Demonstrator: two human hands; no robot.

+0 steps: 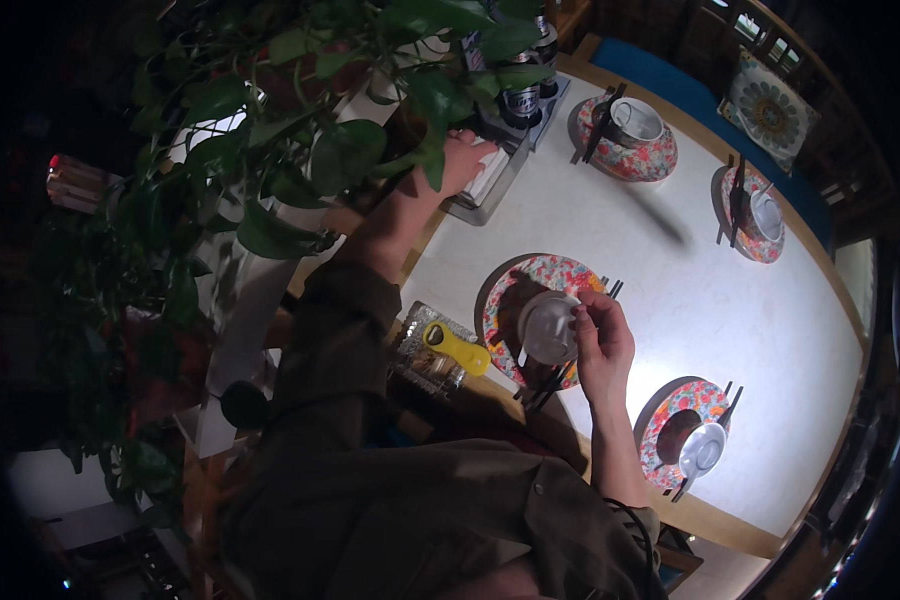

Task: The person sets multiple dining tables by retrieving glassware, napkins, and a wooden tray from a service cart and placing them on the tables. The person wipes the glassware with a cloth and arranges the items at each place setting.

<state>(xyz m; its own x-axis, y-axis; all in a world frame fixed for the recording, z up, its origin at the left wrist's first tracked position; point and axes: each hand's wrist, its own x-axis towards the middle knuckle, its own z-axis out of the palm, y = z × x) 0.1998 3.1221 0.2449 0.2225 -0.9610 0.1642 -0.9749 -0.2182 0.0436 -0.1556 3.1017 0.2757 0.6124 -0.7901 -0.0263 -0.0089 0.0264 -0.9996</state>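
Note:
My right hand [604, 334] pinches the rim of a translucent cup [551, 330] over a floral plate [570, 268]; chopsticks [544, 390] rest beneath it. At the table's back left, my left hand [465, 163] reaches onto a stack of white napkins [484, 178] in a grey tray [502, 193]. Its fingers are spread on the stack; whether they grip a napkin cannot be told. A yellow bottle opener [456, 349] lies near the table's front edge, on a silvery patterned holder [439, 375].
Other floral plates [649, 161] with cups and chopsticks stand on the white table [682, 300]. Bottles [523, 101] are in a grey rack behind the napkins. Leafy plants [270, 165] overhang my left arm. A blue bench [660, 67] with a cushion [771, 109] borders the far side.

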